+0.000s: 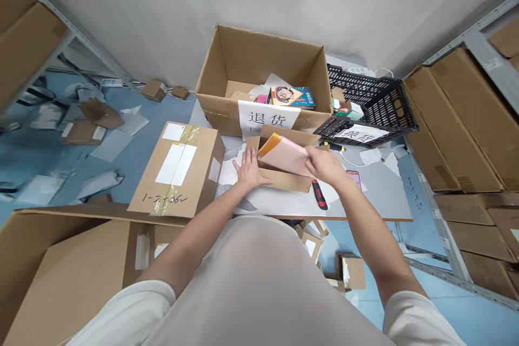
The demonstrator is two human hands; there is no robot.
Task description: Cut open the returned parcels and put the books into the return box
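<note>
A small open cardboard box (284, 180) lies in front of me on the table, its flaps folded out. My left hand (248, 171) rests against its left end, fingers spread. Between the thumb and fingers of my right hand (324, 165) is a pale pink, flat, book-like item (287, 158) with an orange corner, tilted over the box opening. How far its lower edge reaches into the box is hidden. A red and black utility knife (319, 194) lies just right of the box. Farther right, a phone (354, 178) is partly covered by my forearm.
Behind stands a large open carton (221, 113) with books inside. To its right is a black plastic crate (379, 98) holding small packages. A taped carton (190, 143) sits on the left. Shelves with boxes (466, 119) flank the right side; packaging litters the floor.
</note>
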